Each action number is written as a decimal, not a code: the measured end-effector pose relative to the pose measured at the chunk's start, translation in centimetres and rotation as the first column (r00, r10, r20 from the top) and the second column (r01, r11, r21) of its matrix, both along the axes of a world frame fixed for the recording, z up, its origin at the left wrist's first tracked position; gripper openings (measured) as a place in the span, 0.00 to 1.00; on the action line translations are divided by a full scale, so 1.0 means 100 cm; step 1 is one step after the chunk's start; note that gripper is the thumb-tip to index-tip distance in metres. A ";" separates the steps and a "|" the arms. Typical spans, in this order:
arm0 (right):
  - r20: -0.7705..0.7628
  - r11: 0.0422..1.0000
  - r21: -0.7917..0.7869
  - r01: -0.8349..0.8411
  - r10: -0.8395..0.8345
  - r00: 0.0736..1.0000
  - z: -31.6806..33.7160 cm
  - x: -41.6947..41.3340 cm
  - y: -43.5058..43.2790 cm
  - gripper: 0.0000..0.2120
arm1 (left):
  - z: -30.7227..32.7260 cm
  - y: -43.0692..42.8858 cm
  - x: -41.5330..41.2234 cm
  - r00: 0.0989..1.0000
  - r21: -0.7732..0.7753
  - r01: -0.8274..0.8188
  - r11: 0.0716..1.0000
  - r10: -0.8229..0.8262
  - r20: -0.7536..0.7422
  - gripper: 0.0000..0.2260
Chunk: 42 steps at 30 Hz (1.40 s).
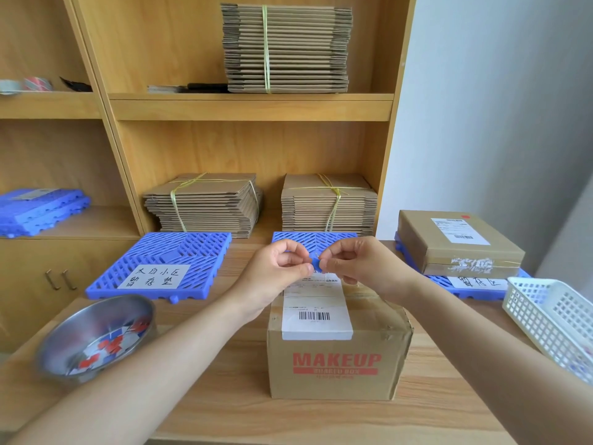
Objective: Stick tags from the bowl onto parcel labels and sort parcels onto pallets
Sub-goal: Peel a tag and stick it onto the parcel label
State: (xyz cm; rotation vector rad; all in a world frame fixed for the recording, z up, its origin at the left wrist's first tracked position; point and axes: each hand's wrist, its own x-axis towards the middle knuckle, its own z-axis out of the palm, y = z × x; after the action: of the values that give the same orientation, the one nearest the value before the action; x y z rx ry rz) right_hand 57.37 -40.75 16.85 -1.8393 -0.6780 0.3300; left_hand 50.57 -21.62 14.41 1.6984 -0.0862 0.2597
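Fingertips of left hand (pixel 282 268) and right hand (pixel 356 264) pinch one small blue tag (pixel 317 264) between them, directly above the white label (pixel 316 311) on the brown "MAKEUP" cardboard parcel (pixel 337 364); the coming press goes straight down.

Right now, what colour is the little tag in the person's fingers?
Blue. The tag is pinched between both hands, seen in the head view.

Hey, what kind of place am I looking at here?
Probably a small parcel packing or sorting room: bundles of flat cardboard boxes on wooden shelves, blue pallets with handwritten signs, and a labelled parcel on the table.
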 end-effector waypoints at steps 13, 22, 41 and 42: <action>-0.020 0.999 0.037 0.001 0.000 1.000 0.002 0.002 0.001 0.06 | 0.004 -0.001 -0.002 1.000 -0.085 0.014 0.996 -0.015 -0.010 0.08; 0.008 0.999 0.037 -0.019 0.019 1.000 0.002 -0.001 0.002 0.06 | 0.003 -0.001 -0.003 0.999 -0.068 0.032 0.997 -0.033 -0.013 0.08; 0.031 0.999 0.034 -0.017 0.016 0.999 0.005 -0.005 0.000 0.06 | 0.006 -0.006 -0.005 1.000 -0.064 0.011 0.998 -0.012 -0.023 0.09; 0.030 0.999 0.036 -0.016 0.015 0.999 0.005 -0.005 0.000 0.06 | 0.005 -0.006 -0.005 1.000 -0.061 0.011 0.998 -0.013 -0.024 0.09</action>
State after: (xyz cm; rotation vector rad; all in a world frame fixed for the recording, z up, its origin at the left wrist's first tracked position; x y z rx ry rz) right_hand 56.83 -40.73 17.34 -1.8084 -0.7151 0.2990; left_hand 50.04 -22.18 14.95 1.6402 -0.0696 0.2303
